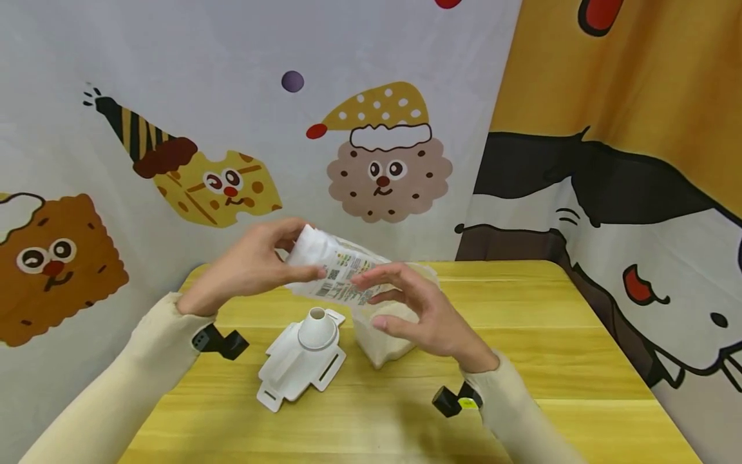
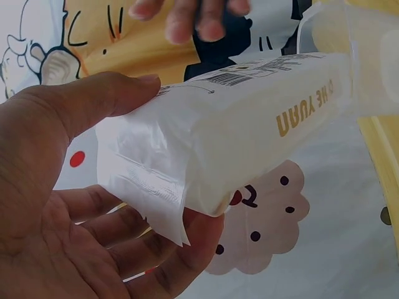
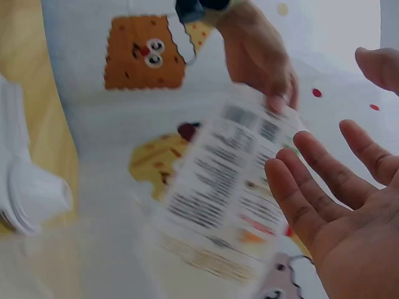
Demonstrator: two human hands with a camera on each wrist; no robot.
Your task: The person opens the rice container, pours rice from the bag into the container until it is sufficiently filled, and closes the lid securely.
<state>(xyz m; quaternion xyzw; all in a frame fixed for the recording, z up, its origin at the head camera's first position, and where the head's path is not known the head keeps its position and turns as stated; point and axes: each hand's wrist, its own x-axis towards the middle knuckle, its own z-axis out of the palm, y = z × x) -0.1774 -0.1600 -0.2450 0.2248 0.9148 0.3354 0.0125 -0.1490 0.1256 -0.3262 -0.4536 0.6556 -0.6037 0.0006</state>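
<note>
My left hand (image 1: 246, 261) grips the closed, folded end of a white printed plastic packet (image 1: 342, 267), thumb on top and fingers underneath. The packet lies tilted, its far end lower and over a translucent plastic container (image 1: 364, 332) that has pale contents inside. Barcodes and small print show on the packet's upper face, and gold letters run along its side (image 2: 305, 112). My right hand (image 1: 426, 312) hovers beside the packet and above the container, fingers spread and slightly bent, holding nothing. In the right wrist view its palm (image 3: 368, 243) faces the blurred packet.
On the wooden table (image 1: 475, 399), left of the container, lies a white plastic part (image 1: 298, 367) with a short round spout and slotted side tabs. A cartoon-printed cloth (image 1: 232, 51) hangs behind the table, and an orange patterned one (image 1: 655, 84) hangs at the right.
</note>
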